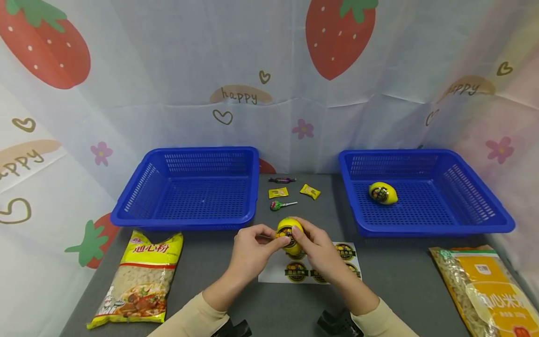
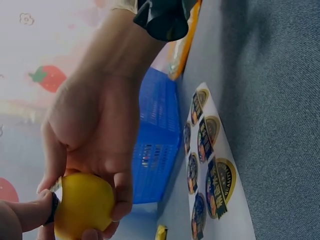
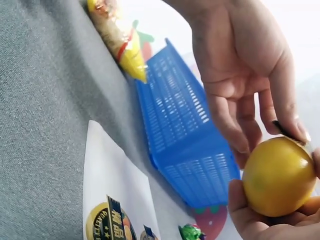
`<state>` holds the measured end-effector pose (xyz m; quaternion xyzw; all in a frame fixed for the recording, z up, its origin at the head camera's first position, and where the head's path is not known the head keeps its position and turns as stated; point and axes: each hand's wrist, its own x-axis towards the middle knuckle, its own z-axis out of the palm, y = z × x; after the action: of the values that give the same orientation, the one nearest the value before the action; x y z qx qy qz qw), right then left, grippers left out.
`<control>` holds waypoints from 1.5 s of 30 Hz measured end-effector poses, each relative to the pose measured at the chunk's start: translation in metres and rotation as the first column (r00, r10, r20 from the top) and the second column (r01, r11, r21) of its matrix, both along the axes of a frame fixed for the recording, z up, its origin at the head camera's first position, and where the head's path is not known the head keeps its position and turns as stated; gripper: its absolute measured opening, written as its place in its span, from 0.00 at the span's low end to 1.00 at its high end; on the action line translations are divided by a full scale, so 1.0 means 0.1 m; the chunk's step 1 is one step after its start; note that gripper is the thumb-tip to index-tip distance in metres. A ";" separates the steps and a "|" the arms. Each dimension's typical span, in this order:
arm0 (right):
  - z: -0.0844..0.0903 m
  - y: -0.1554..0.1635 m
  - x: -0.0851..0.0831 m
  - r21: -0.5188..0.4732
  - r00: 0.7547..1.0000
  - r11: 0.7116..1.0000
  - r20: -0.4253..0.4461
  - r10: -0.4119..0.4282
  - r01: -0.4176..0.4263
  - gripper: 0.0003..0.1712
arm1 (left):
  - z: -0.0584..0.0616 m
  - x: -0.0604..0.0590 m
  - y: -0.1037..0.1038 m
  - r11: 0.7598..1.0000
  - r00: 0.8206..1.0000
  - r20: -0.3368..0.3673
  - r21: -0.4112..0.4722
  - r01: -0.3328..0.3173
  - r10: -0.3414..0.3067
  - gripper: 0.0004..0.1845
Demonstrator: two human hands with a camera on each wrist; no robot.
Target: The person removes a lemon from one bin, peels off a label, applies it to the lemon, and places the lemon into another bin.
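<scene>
Fingers of left hand and right hand curl round lemon, pressing its sticker on near table's front edge; next likely right basket.

Yellow lemon, round, bearing a dark round sticker on its upper face; gripped between both hands' fingertips, raised above the sticker sheet.
</scene>
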<state>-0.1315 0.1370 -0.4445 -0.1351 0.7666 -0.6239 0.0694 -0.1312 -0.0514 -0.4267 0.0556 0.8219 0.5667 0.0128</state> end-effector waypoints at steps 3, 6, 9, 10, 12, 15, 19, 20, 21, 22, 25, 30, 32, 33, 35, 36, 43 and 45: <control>-0.01 0.01 0.01 -0.022 1.000 1.000 -0.001 -0.008 0.007 0.25 | 0.00 0.00 0.00 1.000 1.000 0.006 0.007 -0.006 0.006 0.14; -0.03 0.02 0.01 -0.083 0.999 0.997 0.036 0.004 -0.001 0.26 | 0.00 0.01 0.01 1.000 1.000 0.005 0.014 -0.009 0.008 0.14; -0.03 0.02 0.01 -0.171 0.995 0.985 0.090 0.032 -0.017 0.28 | 0.00 0.02 0.03 1.000 1.000 -0.003 0.024 -0.011 0.011 0.15; -0.03 0.02 0.01 -0.197 0.994 0.980 0.105 0.042 -0.020 0.29 | 0.00 0.03 0.03 0.999 1.000 -0.008 0.030 -0.010 0.010 0.15; -0.02 0.03 0.01 -0.240 0.989 0.971 0.135 0.056 -0.022 0.30 | 0.00 0.03 0.03 0.999 1.000 -0.018 0.037 -0.005 0.006 0.14; -0.01 0.04 0.02 -0.295 0.983 0.955 0.169 0.077 -0.024 0.31 | 0.00 0.03 0.03 0.999 0.999 -0.033 0.047 0.007 -0.005 0.14; -0.04 0.05 0.02 -0.355 0.977 0.933 0.177 0.122 -0.053 0.33 | -0.01 0.02 0.03 0.999 0.998 -0.064 0.041 0.012 -0.010 0.13; -0.05 0.06 0.02 -0.367 0.976 0.928 0.175 0.131 -0.058 0.34 | -0.01 0.02 0.02 0.999 0.998 -0.069 0.040 0.016 -0.013 0.13; -0.06 0.06 0.02 -0.379 0.975 0.923 0.173 0.137 -0.063 0.34 | -0.01 0.01 0.02 0.999 0.997 -0.071 0.042 0.021 -0.018 0.13; -0.06 0.07 0.02 -0.389 0.975 0.919 0.172 0.140 -0.064 0.34 | -0.01 0.01 0.02 0.999 0.997 -0.072 0.046 0.029 -0.026 0.12; -0.07 0.08 0.02 -0.398 0.974 0.915 0.178 0.138 -0.057 0.35 | -0.02 0.00 0.02 0.996 0.997 -0.063 0.064 0.055 -0.051 0.11; -0.06 0.10 0.01 -0.430 0.963 0.902 0.231 0.140 -0.028 0.37 | -0.04 -0.02 0.02 0.988 0.997 -0.040 0.136 0.077 -0.073 0.06; -0.04 0.11 0.00 -0.441 0.960 0.897 0.245 0.135 -0.013 0.37 | -0.04 -0.02 0.01 0.983 0.996 -0.034 0.165 0.084 -0.079 0.05; -0.03 0.12 0.00 -0.442 0.960 0.897 0.247 0.133 -0.011 0.37 | -0.04 -0.02 0.01 0.981 0.996 -0.031 0.175 0.087 -0.082 0.05; -0.01 0.13 0.00 -0.433 0.961 0.901 0.246 0.126 -0.007 0.37 | -0.05 -0.03 0.00 0.980 0.996 -0.029 0.181 0.088 -0.084 0.06; 0.00 0.12 0.00 -0.430 0.961 0.903 0.249 0.122 -0.003 0.37 | -0.05 -0.04 0.00 0.977 0.996 -0.025 0.190 0.092 -0.089 0.06; 0.04 0.11 -0.01 -0.301 0.975 0.949 0.220 -0.028 0.096 0.31 | -0.05 -0.09 -0.05 0.940 0.975 0.071 0.288 0.184 -0.212 0.17; 0.05 0.11 0.00 -0.251 0.982 0.962 0.181 -0.059 0.105 0.29 | -0.05 -0.10 -0.05 0.935 0.962 0.096 0.278 0.221 -0.256 0.23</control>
<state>-0.1313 0.1483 -0.4399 -0.0567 0.6743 -0.7307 0.0909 -0.1414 -0.0561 -0.4317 0.1192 0.7232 0.6681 0.1280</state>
